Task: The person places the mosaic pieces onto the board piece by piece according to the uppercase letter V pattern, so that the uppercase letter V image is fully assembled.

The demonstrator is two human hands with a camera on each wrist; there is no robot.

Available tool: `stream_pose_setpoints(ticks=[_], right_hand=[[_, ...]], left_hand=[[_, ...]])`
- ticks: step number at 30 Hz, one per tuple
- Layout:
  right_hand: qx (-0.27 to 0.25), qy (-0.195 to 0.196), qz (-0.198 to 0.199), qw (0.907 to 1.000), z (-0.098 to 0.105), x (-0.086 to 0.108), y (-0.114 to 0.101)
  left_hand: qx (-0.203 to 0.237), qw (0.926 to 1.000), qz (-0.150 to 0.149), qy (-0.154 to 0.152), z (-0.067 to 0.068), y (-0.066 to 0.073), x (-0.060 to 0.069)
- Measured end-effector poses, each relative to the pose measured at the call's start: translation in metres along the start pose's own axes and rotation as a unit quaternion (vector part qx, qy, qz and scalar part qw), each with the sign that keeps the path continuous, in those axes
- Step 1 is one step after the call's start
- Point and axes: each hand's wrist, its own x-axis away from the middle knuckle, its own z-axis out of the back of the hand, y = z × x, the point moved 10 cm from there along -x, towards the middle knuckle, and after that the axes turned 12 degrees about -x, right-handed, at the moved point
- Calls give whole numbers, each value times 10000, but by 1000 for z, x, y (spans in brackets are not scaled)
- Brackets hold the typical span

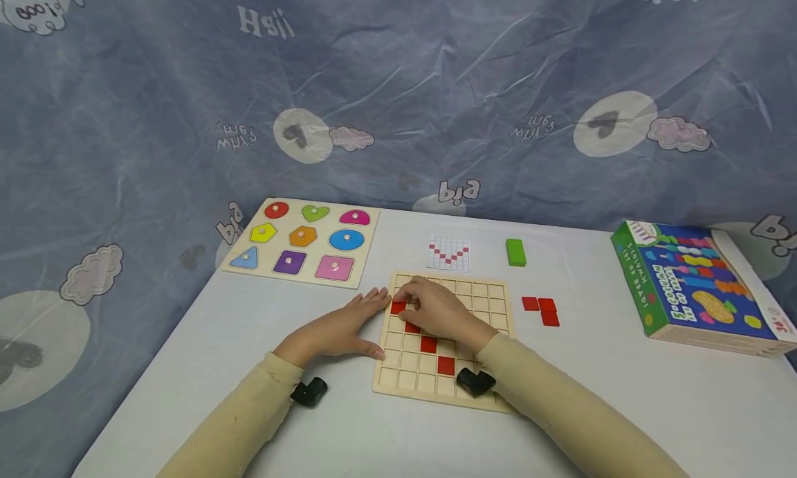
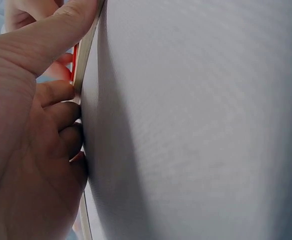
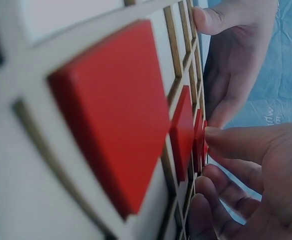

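A wooden grid board [image 1: 398, 381] lies at the middle of the table, with several red square tiles [image 1: 445, 365] in a diagonal line on it. The right hand [image 1: 442, 315] reaches over the board and pinches the red tile [image 1: 398, 308] near its upper left corner between thumb and index finger. In the right wrist view, that hand [image 3: 258, 165] is at the far end of the row of tiles [image 3: 115, 110]. Fingers spread, the left hand [image 1: 339, 331] rests against the board's left edge; the left wrist view has this hand [image 2: 25, 130] beside the board's edge [image 2: 85, 55].
Behind the board lie a pattern card [image 1: 449, 253] and a green block [image 1: 515, 252]. Three loose red tiles [image 1: 550, 318] are to its right. A shape puzzle [image 1: 289, 244] is at the back left, a bead-set box [image 1: 703, 288] at the far right. A patterned cloth hangs behind.
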Motion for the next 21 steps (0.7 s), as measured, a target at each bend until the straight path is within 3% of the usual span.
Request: stream_pose_setpoints(ticks=[14,21], right_hand=[[-641,52,-131,9978,8,8,7],[-770,-7,54,9970,13,16,3]], left_hand=[[-67,9999,134,7,-3,-3,-1],[-77,9999,63,35,-3,-3,-1]])
